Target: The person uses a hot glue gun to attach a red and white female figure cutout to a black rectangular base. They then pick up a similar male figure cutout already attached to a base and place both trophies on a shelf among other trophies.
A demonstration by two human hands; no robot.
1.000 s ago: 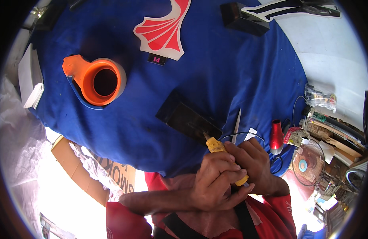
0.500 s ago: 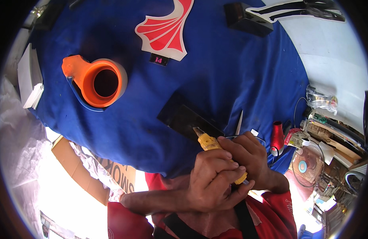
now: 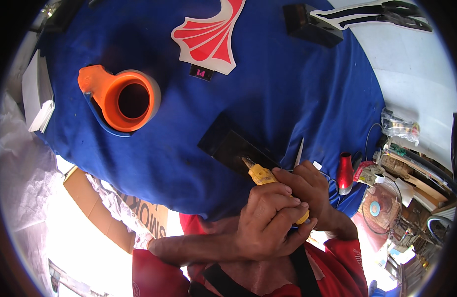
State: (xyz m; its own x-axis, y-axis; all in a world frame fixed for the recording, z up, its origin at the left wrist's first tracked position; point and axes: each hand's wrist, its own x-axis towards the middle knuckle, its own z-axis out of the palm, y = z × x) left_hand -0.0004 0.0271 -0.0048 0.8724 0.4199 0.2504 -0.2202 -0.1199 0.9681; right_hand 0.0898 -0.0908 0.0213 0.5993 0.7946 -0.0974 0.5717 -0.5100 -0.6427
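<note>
Yellow utility knife [image 3: 262, 175], lower centre of the frame, in the snug grip of left hand [image 3: 265, 218] and right hand [image 3: 310, 193].
Probably light, stiff; best held behind its pointed tip [image 3: 247, 162].

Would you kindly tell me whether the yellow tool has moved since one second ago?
Yes. Judged against the black block, the yellow tool has shifted left and slightly toward the top of the view.
</note>
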